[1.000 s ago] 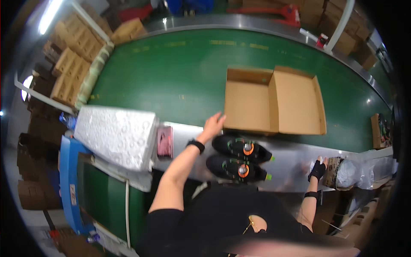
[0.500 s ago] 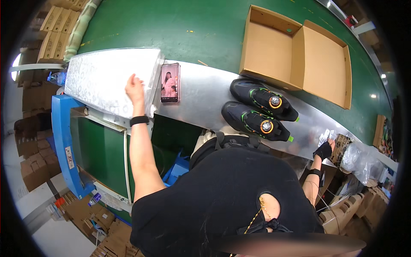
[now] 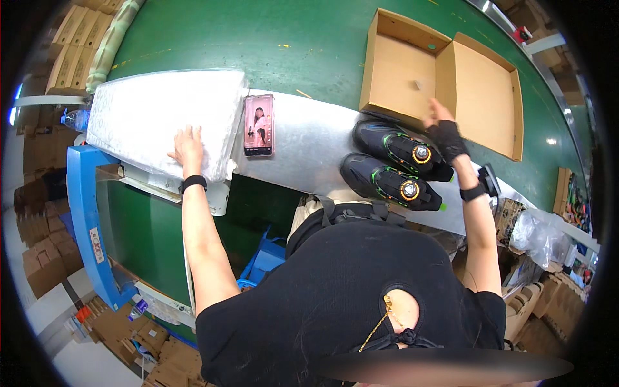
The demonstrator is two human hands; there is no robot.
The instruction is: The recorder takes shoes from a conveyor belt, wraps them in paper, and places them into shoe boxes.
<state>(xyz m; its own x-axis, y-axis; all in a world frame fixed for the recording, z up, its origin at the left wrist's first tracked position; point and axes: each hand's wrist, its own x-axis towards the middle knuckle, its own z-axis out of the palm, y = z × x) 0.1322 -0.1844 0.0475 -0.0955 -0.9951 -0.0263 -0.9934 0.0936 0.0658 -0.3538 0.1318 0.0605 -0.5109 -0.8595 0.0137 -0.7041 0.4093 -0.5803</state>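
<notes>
- Since a moment ago, right hand [image 3: 445,138] in a black fingerless glove has risen over the open cardboard box [image 3: 412,71], fingers loosely spread, empty.
- Two black shoes [image 3: 393,164] lie on the metal ledge [image 3: 303,148] beside it.
- Left hand [image 3: 188,147] rests flat, spread, on the white tissue stack [image 3: 161,116], near the phone [image 3: 259,124].

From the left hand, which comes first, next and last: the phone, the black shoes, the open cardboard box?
From the left hand:
1. Phone, just to its right on the metal shelf.
2. Black shoes, further right.
3. Open cardboard box, far right on the belt.
</notes>
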